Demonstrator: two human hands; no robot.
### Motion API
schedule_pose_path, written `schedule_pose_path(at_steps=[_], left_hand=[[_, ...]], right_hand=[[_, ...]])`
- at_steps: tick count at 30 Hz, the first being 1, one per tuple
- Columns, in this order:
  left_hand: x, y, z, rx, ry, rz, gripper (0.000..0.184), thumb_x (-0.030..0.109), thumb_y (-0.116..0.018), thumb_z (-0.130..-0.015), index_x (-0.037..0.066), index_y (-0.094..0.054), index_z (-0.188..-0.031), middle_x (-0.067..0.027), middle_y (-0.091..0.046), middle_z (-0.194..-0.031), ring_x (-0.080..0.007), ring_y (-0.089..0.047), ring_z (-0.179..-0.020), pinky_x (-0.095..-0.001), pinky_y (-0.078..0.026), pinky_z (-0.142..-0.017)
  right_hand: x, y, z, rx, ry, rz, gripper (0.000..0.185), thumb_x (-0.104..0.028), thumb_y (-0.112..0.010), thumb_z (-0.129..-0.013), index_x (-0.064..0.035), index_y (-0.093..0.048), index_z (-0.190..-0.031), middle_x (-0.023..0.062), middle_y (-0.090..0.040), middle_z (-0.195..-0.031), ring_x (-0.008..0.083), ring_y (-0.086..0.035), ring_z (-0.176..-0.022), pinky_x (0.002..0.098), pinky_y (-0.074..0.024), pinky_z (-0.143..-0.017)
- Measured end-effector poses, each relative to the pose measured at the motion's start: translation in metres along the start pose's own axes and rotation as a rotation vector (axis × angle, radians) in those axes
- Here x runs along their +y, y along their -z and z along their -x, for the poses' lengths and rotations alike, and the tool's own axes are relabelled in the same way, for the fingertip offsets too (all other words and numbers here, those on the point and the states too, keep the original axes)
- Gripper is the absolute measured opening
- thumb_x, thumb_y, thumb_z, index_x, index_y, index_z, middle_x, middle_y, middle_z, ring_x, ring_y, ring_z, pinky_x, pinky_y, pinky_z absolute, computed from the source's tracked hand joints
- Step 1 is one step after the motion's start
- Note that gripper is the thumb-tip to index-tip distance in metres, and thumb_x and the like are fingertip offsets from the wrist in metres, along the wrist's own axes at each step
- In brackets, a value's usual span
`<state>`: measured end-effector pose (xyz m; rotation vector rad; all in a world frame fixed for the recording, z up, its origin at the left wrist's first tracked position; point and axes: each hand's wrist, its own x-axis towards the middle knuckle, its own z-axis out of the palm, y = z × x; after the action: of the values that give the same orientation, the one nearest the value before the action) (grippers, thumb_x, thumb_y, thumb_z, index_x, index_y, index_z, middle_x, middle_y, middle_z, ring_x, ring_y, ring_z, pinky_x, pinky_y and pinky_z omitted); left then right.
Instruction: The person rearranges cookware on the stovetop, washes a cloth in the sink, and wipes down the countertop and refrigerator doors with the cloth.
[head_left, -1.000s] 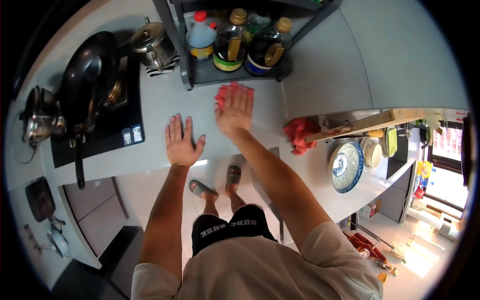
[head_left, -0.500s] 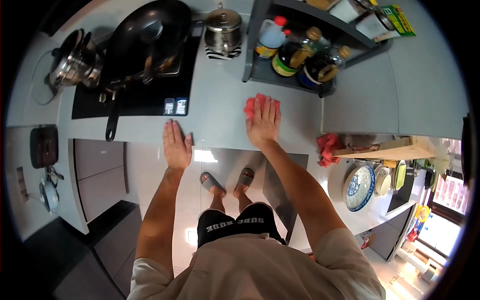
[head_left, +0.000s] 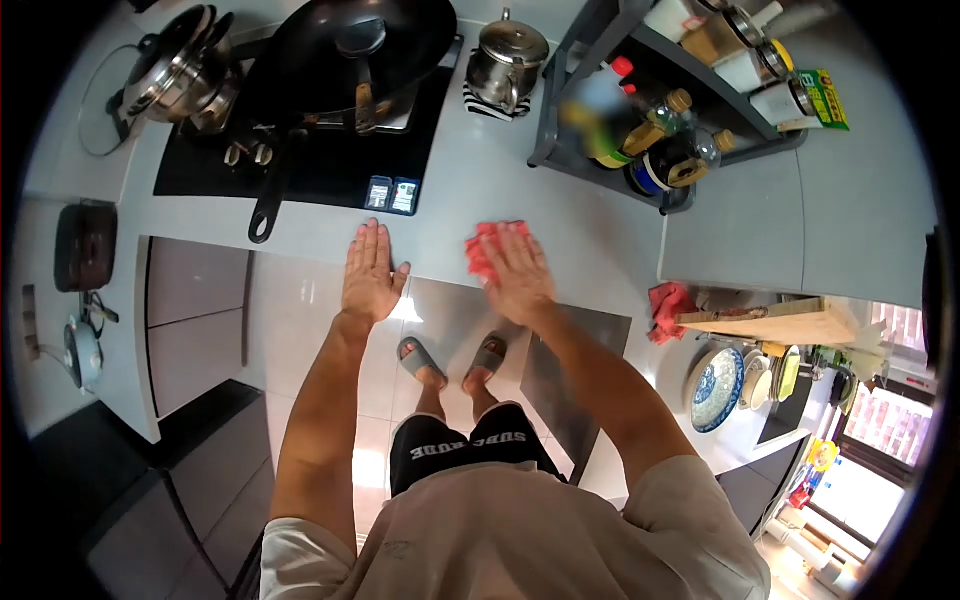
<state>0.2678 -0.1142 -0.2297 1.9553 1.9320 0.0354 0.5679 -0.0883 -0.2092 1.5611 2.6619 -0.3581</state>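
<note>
Under the fingers of my right hand (head_left: pixel 520 278) lies a crumpled red cloth (head_left: pixel 483 258), pressed flat against the light grey countertop (head_left: pixel 590 240). The fingers are stretched out and slightly spread on top of it, near the counter's front edge. My left hand (head_left: pixel 373 275) rests flat at the same edge, fingers straight and thumb out, with nothing in it. Just beyond its fingertips is the black cooktop (head_left: pixel 330 180) with two small lit panels. A black wok (head_left: pixel 300 70) stands on the cooktop, its handle reaching out over the front edge.
A lidded steel pot (head_left: pixel 507 65) sits on a striped mat behind my right hand. Bottles stand in a grey rack (head_left: pixel 600 178) to the right. Steel pots (head_left: pixel 180 75) are at the far left. Another red cloth (head_left: pixel 668 310), a cutting board (head_left: pixel 790 322) and a patterned plate (head_left: pixel 716 390) lie rightward.
My right hand has slid the red cloth leftward and toward the counter's front edge. My left hand stays flat by the cooktop. The view has shifted, so the cooktop and rack appear further right.
</note>
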Motion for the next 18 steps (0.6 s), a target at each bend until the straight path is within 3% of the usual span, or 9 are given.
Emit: schedule_pose_path(at_steps=[5,8,11,14,18], left_hand=[[0.0,0.004,-0.002,-0.015,0.004,0.037,0.086,0.048,-0.049,-0.108,0.001,-0.014,-0.17,-0.0172,-0.007,-0.18,-0.034,-0.004,-0.167,-0.0465,-0.005,-0.134],[-0.004,0.003,-0.004,-0.013,-0.002,0.058,0.086,0.047,-0.05,-0.107,0.001,-0.014,-0.17,-0.0167,-0.007,-0.18,-0.0334,-0.004,-0.167,-0.0464,-0.005,-0.134],[-0.002,0.007,0.001,-0.048,-0.009,0.097,0.086,0.046,-0.051,-0.107,0.0,-0.014,-0.17,-0.0164,-0.007,-0.18,-0.0331,-0.004,-0.167,-0.0461,-0.005,-0.135],[-0.007,0.017,-0.002,-0.086,-0.038,0.095,0.087,0.046,-0.052,-0.106,0.0,-0.014,-0.17,-0.0167,-0.006,-0.18,-0.0328,-0.004,-0.167,-0.0455,-0.006,-0.135],[-0.01,0.027,-0.005,-0.132,-0.062,0.096,0.088,0.046,-0.052,-0.105,-0.001,-0.015,-0.17,-0.0173,-0.005,-0.18,-0.0325,-0.004,-0.167,-0.0449,-0.006,-0.135]], right_hand=[[0.0,-0.011,-0.101,0.17,-0.334,0.023,0.072,-0.047,-0.039,-0.108,-0.0112,-0.029,-0.169,0.018,-0.02,-0.177,0.0351,-0.014,-0.165,0.0523,-0.0049,-0.132],[-0.026,-0.004,-0.157,0.183,-0.348,0.021,0.073,-0.049,-0.036,-0.108,-0.0106,-0.028,-0.17,0.0163,-0.019,-0.178,0.0337,-0.015,-0.165,0.0501,-0.0047,-0.133],[-0.045,-0.007,-0.134,0.127,-0.037,0.093,0.074,-0.049,-0.04,-0.107,-0.0112,-0.029,-0.17,0.0157,-0.022,-0.177,0.031,-0.017,-0.164,0.049,-0.007,-0.133],[-0.041,-0.014,-0.061,0.216,0.181,0.03,0.068,-0.035,-0.055,-0.101,-0.0114,-0.042,-0.164,0.013,-0.04,-0.17,0.031,-0.033,-0.159,0.0503,-0.018,-0.132],[-0.015,-0.035,-0.045,0.36,0.007,0.049,0.061,-0.025,-0.06,-0.099,-0.0085,-0.05,-0.157,0.0157,-0.048,-0.163,0.0331,-0.045,-0.149,0.0492,-0.0327,-0.124]])
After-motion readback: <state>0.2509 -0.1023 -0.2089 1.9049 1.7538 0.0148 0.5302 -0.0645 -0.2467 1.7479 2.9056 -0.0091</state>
